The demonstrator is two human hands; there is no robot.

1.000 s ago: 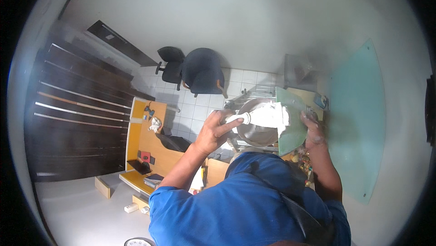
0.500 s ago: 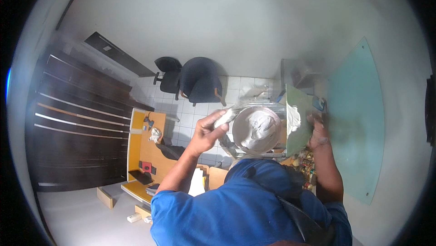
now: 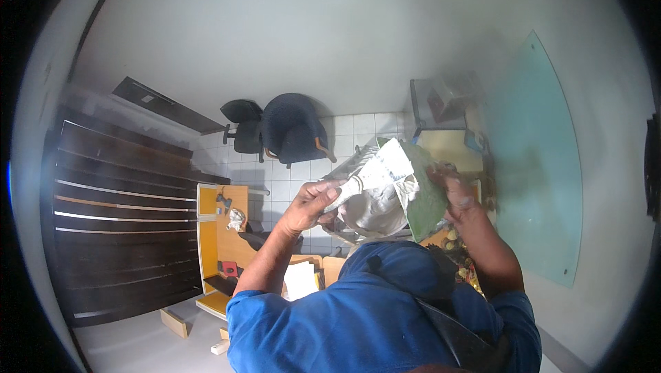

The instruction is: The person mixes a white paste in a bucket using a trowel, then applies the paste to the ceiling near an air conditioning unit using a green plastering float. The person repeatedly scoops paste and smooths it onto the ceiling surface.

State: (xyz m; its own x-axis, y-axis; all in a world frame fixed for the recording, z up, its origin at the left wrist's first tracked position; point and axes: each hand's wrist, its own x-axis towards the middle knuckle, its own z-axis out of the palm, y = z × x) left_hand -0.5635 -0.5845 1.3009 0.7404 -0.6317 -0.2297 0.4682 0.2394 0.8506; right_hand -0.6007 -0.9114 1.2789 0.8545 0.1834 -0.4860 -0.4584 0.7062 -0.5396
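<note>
My left hand is closed on the handle of a putty knife, its wide blade coated with white paste. In my right hand is a green plate, held tilted, with white paste on its left edge. The blade meets that edge or lies right beside it. Beneath both tools stands a round tub of white putty, partly covered by the knife and plate. The fingers of my right hand are partly hidden behind the plate.
Under the tub is a metal ladder or stand, mostly hidden. Two dark chairs stand by the far wall. An orange desk is at the left, near dark slats. A glass panel hangs on the right wall.
The putty knife has swung up and right out of the tub's left side, its blade now at the plate. The plate has shifted left and tilted over the tub.
</note>
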